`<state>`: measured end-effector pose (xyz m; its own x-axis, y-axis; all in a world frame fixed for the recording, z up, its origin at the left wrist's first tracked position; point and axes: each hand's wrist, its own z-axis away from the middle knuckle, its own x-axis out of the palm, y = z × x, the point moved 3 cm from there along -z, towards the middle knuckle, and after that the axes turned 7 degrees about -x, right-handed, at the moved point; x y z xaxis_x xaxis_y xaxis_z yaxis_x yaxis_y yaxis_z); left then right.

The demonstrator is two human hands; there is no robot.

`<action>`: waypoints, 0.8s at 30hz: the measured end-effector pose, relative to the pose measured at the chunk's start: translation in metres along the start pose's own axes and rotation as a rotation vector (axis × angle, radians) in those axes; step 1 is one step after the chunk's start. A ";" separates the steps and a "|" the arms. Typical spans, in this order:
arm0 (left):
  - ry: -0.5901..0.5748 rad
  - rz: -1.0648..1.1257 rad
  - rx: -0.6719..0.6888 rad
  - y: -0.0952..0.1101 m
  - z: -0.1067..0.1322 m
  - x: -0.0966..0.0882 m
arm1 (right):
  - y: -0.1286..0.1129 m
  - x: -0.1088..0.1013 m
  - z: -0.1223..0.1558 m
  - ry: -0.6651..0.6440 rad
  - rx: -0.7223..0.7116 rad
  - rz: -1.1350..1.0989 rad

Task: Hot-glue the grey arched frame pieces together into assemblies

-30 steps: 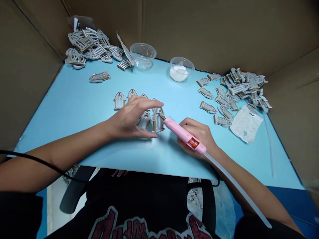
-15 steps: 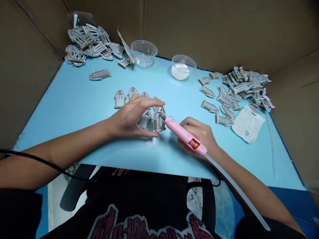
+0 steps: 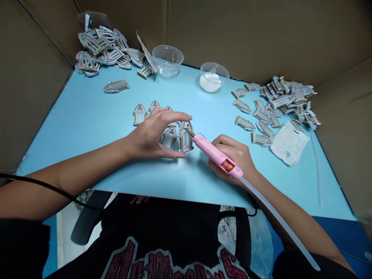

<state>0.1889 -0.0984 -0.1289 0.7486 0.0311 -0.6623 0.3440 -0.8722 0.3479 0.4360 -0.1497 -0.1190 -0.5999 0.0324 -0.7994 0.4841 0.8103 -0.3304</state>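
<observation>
My right hand (image 3: 232,157) is wrapped around a pink hot glue gun (image 3: 213,152), with a long clear glue stick (image 3: 279,221) trailing from its back end. The gun's metal nozzle meets the upper part of a small arched window piece (image 3: 185,137), white with gold edges. Thumb and forefinger of my left hand (image 3: 151,133) pinch that piece at its bottom and top ends. A similar arched piece (image 3: 169,138) lies just left of it, under the curve of my hand. Several more, such as one arched piece (image 3: 140,114), stand in a row behind, partly hidden by my fingers.
A heap of arched pieces (image 3: 107,48) is at the back left, another pile (image 3: 287,99) at the right. Two clear plastic tubs stand at the back: one tub (image 3: 167,62) and one with white material (image 3: 210,82). A white sheet (image 3: 290,143) lies right.
The nozzle has shifted very slightly to the right and up on the arched piece. My left hand stays almost where it was.
</observation>
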 end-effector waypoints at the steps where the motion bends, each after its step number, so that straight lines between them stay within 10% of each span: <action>1: 0.007 0.002 0.003 0.000 0.000 0.000 | 0.000 0.000 0.000 -0.002 -0.004 -0.002; 24: 0.017 -0.023 -0.023 -0.001 -0.001 -0.002 | -0.002 -0.002 -0.001 0.007 0.033 -0.027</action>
<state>0.1879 -0.0974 -0.1269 0.7498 0.0599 -0.6589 0.3743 -0.8596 0.3477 0.4351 -0.1509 -0.1161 -0.6175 0.0144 -0.7865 0.4880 0.7912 -0.3686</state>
